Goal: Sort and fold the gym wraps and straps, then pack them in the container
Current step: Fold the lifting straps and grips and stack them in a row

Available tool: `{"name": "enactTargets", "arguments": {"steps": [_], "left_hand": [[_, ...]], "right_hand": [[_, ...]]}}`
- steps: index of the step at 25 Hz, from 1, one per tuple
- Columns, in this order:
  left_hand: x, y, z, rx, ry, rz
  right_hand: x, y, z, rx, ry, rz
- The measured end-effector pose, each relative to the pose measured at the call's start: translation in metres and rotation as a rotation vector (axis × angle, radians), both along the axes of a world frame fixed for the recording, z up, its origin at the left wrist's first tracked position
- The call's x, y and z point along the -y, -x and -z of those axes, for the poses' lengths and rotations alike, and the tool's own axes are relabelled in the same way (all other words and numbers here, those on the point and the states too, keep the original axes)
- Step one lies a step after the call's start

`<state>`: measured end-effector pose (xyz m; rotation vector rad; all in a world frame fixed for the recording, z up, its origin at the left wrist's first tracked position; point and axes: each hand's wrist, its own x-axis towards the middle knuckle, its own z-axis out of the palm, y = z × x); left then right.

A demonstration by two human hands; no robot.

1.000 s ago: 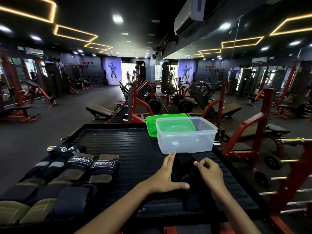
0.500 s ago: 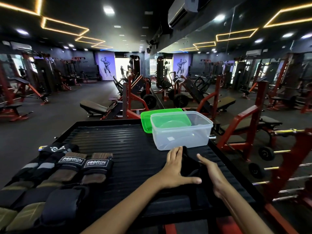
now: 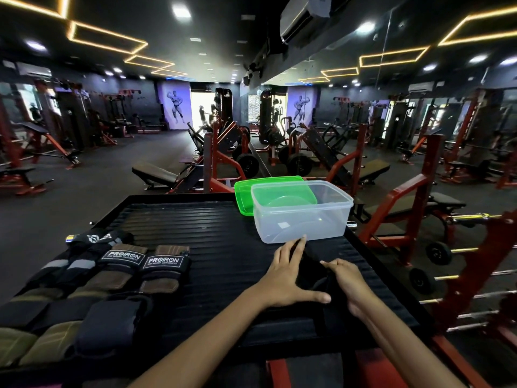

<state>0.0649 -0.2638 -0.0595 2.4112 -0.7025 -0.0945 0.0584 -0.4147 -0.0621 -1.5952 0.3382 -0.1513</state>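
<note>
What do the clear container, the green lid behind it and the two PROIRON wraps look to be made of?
Clear container: translucent, slightly frosted plastic; the lid shows through its wall. Green lid: glossy translucent plastic. PROIRON wraps: probably woven fabric with brown, matte, suede-like pads and stitched black labels; the exact fibre can't be told.

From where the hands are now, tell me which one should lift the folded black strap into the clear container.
Right, probably. The right hand already pinches the black strap, and the clear container sits just beyond it. The left hand lies flat with straight fingers, only pressing the strap down.
</note>
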Motion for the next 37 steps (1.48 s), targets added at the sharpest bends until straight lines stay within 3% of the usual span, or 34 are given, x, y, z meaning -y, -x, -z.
{"name": "enactTargets", "arguments": {"steps": [6,10,15,19,21,24,27,32,35,37], "left_hand": [[-0.004,0.0,-0.004,0.149,-0.231,0.028],[0.0,-0.005,-0.017,0.141,-0.34,0.014],[-0.005,-0.005,-0.007,0.071,-0.211,-0.019],[-0.006,-0.005,-0.004,0.081,-0.146,-0.031],[-0.006,-0.005,-0.004,0.072,-0.134,-0.027],[-0.005,-0.003,-0.003,0.053,-0.101,-0.024],[-0.005,-0.004,-0.002,0.045,-0.08,-0.02],[-0.004,-0.004,-0.002,0.039,-0.089,-0.037],[-0.003,-0.004,0.0,0.07,-0.115,-0.057],[-0.002,-0.004,0.002,0.089,-0.139,-0.072]], "right_hand": [[0.007,0.001,-0.002,-0.086,0.027,0.02],[0.014,0.001,-0.004,-0.112,0.108,-0.047],[0.029,0.037,-0.021,0.035,0.548,0.021],[0.005,0.099,-0.03,-0.169,0.945,-0.431],[-0.009,0.108,-0.023,-0.155,1.13,-0.383],[-0.013,0.11,-0.023,-0.073,1.126,-0.279],[-0.01,0.109,-0.023,-0.025,0.916,-0.197],[-0.022,0.099,-0.016,0.079,1.168,-0.057],[-0.008,0.094,-0.008,0.353,1.352,0.024],[0.012,0.091,0.005,0.558,1.372,-0.039]]}}
